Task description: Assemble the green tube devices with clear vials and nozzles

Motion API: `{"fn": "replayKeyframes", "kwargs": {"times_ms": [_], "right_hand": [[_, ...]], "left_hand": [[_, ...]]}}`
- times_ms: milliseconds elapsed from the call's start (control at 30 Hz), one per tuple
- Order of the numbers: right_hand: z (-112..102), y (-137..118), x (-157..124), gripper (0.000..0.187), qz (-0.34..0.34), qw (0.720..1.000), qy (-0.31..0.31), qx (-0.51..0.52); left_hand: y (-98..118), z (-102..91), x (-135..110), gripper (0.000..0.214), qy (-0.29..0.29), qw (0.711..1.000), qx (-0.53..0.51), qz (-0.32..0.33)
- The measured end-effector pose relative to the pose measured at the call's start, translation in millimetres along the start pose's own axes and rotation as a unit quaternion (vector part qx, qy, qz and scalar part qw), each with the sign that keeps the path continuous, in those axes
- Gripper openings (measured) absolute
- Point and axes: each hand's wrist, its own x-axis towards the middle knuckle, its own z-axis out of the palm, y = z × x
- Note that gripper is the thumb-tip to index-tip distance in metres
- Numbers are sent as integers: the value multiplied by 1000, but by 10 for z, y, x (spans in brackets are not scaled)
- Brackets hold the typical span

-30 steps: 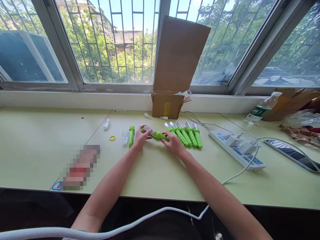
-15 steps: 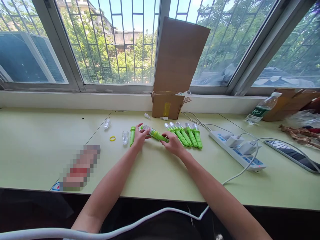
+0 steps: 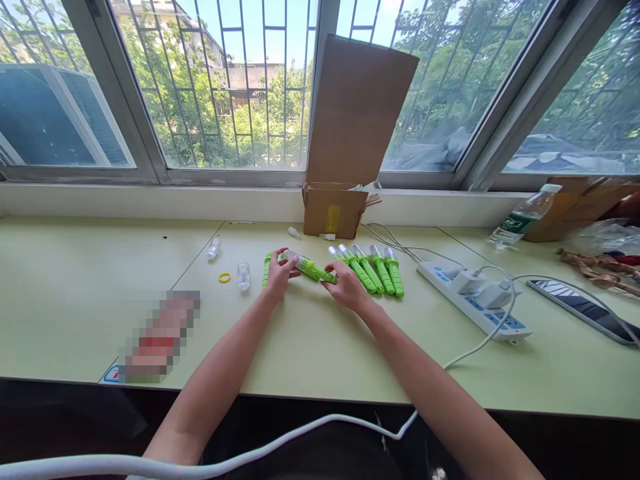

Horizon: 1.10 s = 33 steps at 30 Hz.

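Observation:
Both hands hold one green tube with a clear cap just above the pale green table. My left hand pinches its capped end, and my right hand grips its green tail end. Another green tube lies partly behind my left hand. A row of several finished green tubes lies right of my right hand. A clear cap, a yellow ring and a small clear vial sit to the left.
An open cardboard box stands at the windowsill behind the tubes. A white power strip with plugs and cables lies to the right, then a phone, a water bottle and a bag. A white cable crosses the bottom.
The hands and the held tube have shifted slightly; the left fingers have turned on the capped end. The clear cap on the table sits a little further left.

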Motion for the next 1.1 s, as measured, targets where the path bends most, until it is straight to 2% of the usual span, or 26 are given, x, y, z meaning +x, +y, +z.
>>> {"fn": "replayKeyframes", "kwargs": {"times_ms": [133, 433, 600, 733, 900, 1033, 1100], "right_hand": [[1, 31, -1, 16, 11, 1000, -16, -8], [4, 29, 8, 35, 6, 1000, 1, 11], [-7, 48, 11, 20, 10, 1000, 1, -4], [8, 74, 10, 19, 17, 999, -20, -20], [7, 44, 9, 22, 20, 999, -43, 12], [0, 19, 3, 34, 20, 999, -22, 31], [-3, 19, 4, 33, 16, 999, -16, 33]], "left_hand": [[0, -7, 4, 55, 5, 1000, -1, 1], [-15, -13, 17, 51, 11, 1000, -16, -1], [-4, -15, 12, 49, 12, 1000, -19, -1], [-2, -20, 12, 51, 13, 1000, -16, -2], [-12, -19, 14, 49, 12, 1000, -16, -1], [-17, -19, 16, 48, 10, 1000, -15, 0], [-16, -20, 16, 49, 11, 1000, -14, 0]]}}
